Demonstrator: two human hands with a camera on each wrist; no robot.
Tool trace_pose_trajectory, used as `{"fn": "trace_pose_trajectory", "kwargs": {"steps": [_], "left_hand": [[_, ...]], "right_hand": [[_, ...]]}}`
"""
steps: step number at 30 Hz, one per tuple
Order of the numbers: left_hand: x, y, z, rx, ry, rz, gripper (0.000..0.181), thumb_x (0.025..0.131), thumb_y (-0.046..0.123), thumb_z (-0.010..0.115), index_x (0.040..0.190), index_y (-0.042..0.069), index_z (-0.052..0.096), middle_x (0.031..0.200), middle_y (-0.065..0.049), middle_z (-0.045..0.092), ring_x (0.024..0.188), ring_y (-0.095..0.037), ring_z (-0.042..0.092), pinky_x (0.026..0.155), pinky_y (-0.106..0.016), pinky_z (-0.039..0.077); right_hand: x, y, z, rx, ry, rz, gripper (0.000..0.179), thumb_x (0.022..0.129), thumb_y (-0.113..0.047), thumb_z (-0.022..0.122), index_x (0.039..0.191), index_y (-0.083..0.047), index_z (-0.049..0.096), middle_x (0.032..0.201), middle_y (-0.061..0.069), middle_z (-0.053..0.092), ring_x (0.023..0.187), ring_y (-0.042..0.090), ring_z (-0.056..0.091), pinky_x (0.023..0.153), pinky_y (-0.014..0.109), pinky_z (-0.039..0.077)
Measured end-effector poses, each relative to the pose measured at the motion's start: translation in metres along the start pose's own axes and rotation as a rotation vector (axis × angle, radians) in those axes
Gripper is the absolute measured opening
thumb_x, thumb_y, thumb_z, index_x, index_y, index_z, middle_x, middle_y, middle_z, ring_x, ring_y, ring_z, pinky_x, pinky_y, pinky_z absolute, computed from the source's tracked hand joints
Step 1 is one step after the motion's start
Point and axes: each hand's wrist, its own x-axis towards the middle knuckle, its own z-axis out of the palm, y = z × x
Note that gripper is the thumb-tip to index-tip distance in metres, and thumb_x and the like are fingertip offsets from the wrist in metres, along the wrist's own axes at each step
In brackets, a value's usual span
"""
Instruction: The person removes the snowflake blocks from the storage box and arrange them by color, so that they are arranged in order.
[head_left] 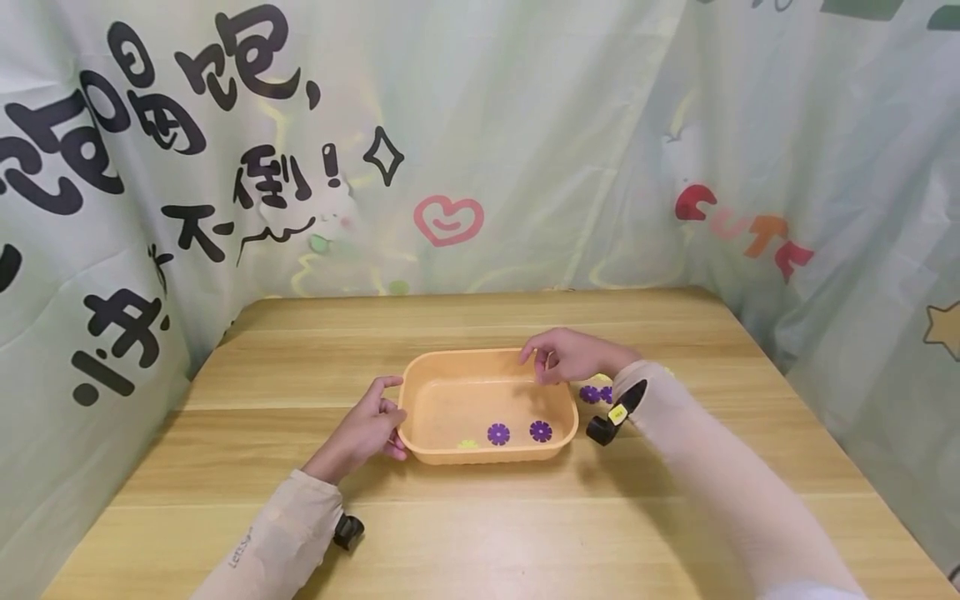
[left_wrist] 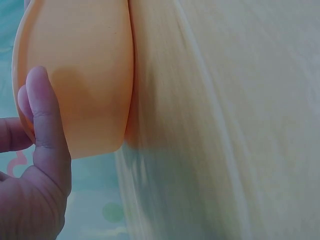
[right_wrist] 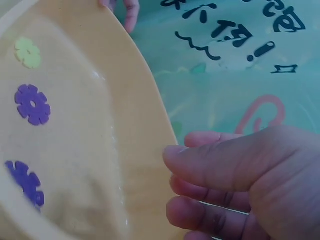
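An orange plastic basin (head_left: pixel 450 400) stands on the wooden table. My left hand (head_left: pixel 367 429) grips its left end; the left wrist view shows the thumb (left_wrist: pixel 42 100) along the outer wall. Two purple notched discs (head_left: pixel 498 433) and a yellow notched disc (right_wrist: pixel 28 53) lie inside on the basin floor. Over the far right corner of the rim is my right hand (head_left: pixel 570 356), with fingers loosely bent and nothing visible between them. In the right wrist view its thumb (right_wrist: pixel 215 162) and fingertips overlap the rim.
On the table right of the basin lie more purple notched discs (head_left: pixel 590 394) and yellow ones, partly hidden behind the right wrist. A printed curtain (head_left: pixel 525 125) hangs behind the table (head_left: pixel 480 533) and along both sides.
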Motion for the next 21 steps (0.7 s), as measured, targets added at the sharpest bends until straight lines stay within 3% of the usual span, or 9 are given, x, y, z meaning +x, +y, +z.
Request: {"fn": "trace_pose_trajectory", "kwargs": {"steps": [8,21], "left_hand": [[0.0,0.0,0.0,0.005,0.004,-0.002,0.056,0.097,0.0,0.048,0.146,0.015,0.028,0.095,-0.017,0.046,0.061,-0.025,0.056,0.056,-0.041,0.06],[0.0,0.0,0.001,-0.002,0.002,0.004,0.055,0.097,0.0,0.048,0.147,0.014,0.027,0.097,-0.019,0.046,0.061,-0.025,0.056,0.055,-0.04,0.06]], "right_hand": [[0.02,-0.014,0.009,-0.077,-0.116,-0.06,0.027,0.083,0.005,0.067,0.11,0.002,0.064,0.079,0.001,0.06,0.067,0.01,0.056,0.055,0.023,0.051],[0.051,-0.021,0.022,-0.1,-0.32,0.139,0.029,0.082,0.003,0.071,0.11,-0.004,0.065,0.081,0.002,0.065,0.06,0.009,0.054,0.052,0.018,0.046]]}}
